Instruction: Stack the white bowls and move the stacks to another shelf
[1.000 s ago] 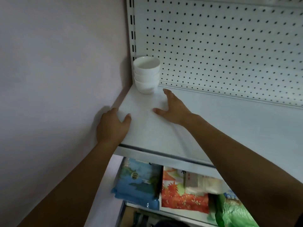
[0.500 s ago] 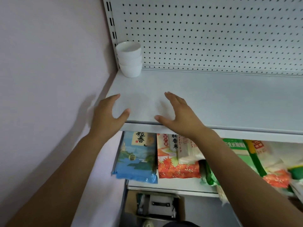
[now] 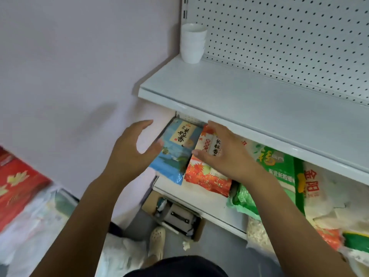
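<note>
A stack of white bowls point(image 3: 192, 44) stands in the back left corner of the white shelf point(image 3: 249, 100), against the pegboard. My left hand point(image 3: 132, 151) and my right hand point(image 3: 221, 150) hover below the shelf's front edge, in front of the rice bags on the lower shelf. Both hands have spread, relaxed fingers and hold nothing. They are well apart from the bowls.
A blue rice bag point(image 3: 175, 150), an orange one point(image 3: 207, 172) and green and white bags point(image 3: 283, 176) fill the lower shelf. A cardboard box point(image 3: 175, 214) sits on the floor beneath. Red packs point(image 3: 16, 180) lie at the left. A plain wall point(image 3: 69, 66) bounds the shelf's left side.
Both hands have left the shelf top and dropped below its front edge. The view has tilted down and to the left. The bowl stack has stayed in its corner.
</note>
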The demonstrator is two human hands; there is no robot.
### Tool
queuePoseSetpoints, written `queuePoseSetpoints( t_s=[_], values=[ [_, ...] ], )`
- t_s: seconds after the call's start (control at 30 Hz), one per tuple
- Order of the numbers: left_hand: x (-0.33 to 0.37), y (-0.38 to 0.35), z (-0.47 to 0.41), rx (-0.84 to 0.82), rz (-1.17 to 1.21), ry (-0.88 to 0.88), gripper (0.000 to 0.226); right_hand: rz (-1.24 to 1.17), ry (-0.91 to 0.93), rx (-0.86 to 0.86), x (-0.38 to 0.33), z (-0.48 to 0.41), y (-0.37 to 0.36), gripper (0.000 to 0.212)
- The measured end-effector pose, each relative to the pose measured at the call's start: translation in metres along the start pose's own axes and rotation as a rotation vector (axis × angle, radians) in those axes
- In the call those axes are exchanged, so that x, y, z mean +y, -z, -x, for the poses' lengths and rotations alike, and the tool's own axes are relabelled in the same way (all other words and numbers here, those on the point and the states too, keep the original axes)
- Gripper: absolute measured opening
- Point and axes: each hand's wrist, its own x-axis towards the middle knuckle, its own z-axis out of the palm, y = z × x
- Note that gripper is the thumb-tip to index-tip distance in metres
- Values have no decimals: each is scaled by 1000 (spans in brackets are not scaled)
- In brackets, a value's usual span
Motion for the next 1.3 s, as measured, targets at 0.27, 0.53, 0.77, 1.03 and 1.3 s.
queuePoseSetpoints(
  t_s=[0.27,0.53,0.77,1.03,1.3],
  values=[
    [-14,9,146,35,-89,301,57,-111,3,-271,3,73,-72,87],
    [-48,77,268,265,-65,615,53,-105,176,-610,-75,102,-156,90],
    [-75,157,408,473,-90,820,58,-33,434,-875,-193,158,-240,92],
    [-82,258,618,757,-87,1010,52,-5,729,-1055,-364,297,-359,88],
    [-80,344,825,1057,-150,1091,53,-56,947,-1224,-516,464,-450,80]
  ],
)
